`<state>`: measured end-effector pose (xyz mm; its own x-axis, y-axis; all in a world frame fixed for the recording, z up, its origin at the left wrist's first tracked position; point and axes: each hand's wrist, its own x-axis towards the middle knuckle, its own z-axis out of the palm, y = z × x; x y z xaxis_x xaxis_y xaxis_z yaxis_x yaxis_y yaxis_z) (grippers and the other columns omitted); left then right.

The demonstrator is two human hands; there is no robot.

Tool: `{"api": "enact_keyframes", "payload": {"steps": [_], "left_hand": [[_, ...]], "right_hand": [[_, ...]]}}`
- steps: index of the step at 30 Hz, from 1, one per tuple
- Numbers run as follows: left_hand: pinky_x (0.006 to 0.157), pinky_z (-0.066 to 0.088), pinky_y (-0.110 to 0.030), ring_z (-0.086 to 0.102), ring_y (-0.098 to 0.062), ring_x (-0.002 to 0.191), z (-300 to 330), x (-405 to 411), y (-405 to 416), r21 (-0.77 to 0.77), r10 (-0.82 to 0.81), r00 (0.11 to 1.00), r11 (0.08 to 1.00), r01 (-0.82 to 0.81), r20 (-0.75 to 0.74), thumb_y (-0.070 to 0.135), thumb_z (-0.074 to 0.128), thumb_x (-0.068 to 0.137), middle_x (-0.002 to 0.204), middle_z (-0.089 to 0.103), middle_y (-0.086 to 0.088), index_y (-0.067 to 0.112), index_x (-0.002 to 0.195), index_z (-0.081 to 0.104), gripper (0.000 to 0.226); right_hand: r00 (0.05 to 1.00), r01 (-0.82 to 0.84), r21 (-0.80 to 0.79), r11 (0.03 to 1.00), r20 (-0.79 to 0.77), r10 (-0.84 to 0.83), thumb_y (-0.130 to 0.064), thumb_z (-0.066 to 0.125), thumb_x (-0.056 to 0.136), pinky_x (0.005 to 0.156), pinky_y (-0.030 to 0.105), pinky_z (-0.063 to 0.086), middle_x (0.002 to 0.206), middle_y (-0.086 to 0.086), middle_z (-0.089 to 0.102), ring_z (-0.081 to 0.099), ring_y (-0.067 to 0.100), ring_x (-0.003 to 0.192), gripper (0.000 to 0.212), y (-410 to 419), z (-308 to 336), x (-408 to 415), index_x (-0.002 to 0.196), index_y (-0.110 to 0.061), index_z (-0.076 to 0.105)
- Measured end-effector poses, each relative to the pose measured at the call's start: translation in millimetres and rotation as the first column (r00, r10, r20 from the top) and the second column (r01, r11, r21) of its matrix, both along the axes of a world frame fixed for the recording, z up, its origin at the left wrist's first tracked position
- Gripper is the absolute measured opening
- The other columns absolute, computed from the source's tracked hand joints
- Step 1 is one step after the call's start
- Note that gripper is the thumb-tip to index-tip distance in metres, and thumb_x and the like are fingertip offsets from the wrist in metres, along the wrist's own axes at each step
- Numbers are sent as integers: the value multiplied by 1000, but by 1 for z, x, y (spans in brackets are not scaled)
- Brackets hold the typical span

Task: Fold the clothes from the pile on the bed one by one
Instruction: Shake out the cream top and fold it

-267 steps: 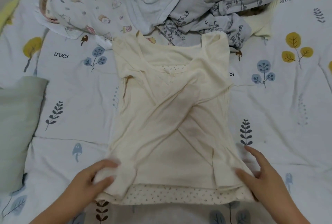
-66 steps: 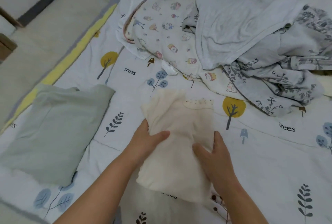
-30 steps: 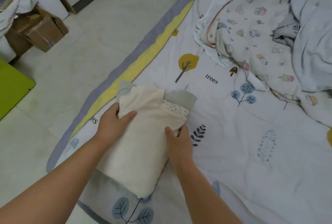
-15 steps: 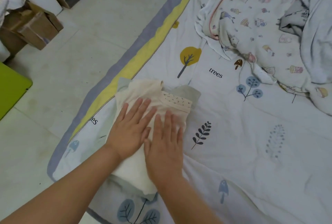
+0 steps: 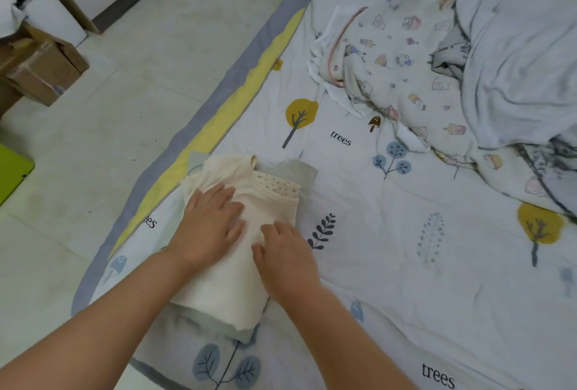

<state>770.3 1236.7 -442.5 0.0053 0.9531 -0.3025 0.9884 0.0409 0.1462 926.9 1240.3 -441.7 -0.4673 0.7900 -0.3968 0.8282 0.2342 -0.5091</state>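
- Now both hands lie flat on a folded cream top (image 5: 237, 264) at the left edge of the bed (image 5: 390, 264).
- Left hand (image 5: 209, 227): fingers straight and slightly spread, palm down, pressing the upper-left part of the cream top; grips nothing.
- Right hand (image 5: 287, 255): palm down, fingers straight and close together, pressing the right side of the top; grips nothing.
- Cream top sits stacked on a folded grey-green garment (image 5: 299, 167), whose edges show beyond it at the far end and at the near end.
- Dotted inner layer (image 5: 274, 185) of the cream top shows at its far right corner.
- Pile of unfolded clothes (image 5: 468, 61) lies well apart, at the upper right of the bed: a cartoon-print garment (image 5: 390, 67) with pink trim, a pale blue-grey garment (image 5: 524, 55), and a grey floral-print piece (image 5: 555, 164) at the right edge.
- Bed cover is white with tree and leaf prints and the word "trees"; grey and yellow border (image 5: 218, 102) along its left edge.
- Tiled floor (image 5: 125, 92) left of the bed, with a cardboard box (image 5: 40, 71) at far left and a lime-green object (image 5: 12, 174) at the left edge.
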Motion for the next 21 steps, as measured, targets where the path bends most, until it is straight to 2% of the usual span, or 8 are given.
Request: {"api": "enact_keyframes", "payload": {"steps": [3,6,9,14,18,21], "left_hand": [[107,22,-29,34,-19,132,26,13,10,-3,9,998,1000,-9,58,32,45,95,139,45,-1,20,126,54,34],[90,38,-23,52,-14,111,53,30,20,-154,-19,994,987,36,110,30,46,96,122,59,3,20,120,57,28],[80,37,-18,55,-10,103,77,50,29,-240,-115,991,962,128,70,34,46,96,116,61,6,23,115,59,26],[77,38,-21,57,-12,101,117,91,47,-283,-204,978,937,206,36,32,45,96,113,63,3,20,115,58,26],[79,36,-20,52,-12,110,142,139,63,-317,-226,971,918,240,79,36,45,96,122,57,4,23,124,51,31],[80,34,-19,50,-12,113,160,178,76,-306,-276,956,906,294,102,40,45,96,125,55,4,24,127,48,35]], "right_hand": [[1000,24,-46,999,12,-23,-22,36,98,92,37,39,125,10,53,47,29,113,32,6,30,20,125,-11,48],[998,-19,-93,995,51,24,-18,36,98,89,36,43,120,12,57,53,30,108,30,10,53,43,122,-10,51],[996,-14,-136,991,88,26,-17,36,97,90,35,43,122,11,56,53,30,110,31,12,76,69,123,-12,52],[987,67,-165,984,158,-41,-17,38,96,95,33,41,128,12,51,50,27,117,33,22,115,122,127,-12,49],[974,128,-150,980,203,-96,-16,39,96,90,32,41,126,12,52,51,29,113,30,29,143,174,124,-9,49],[963,168,-146,975,236,-130,-17,39,97,93,33,40,129,10,50,49,28,116,31,34,161,214,126,-11,47]]}}
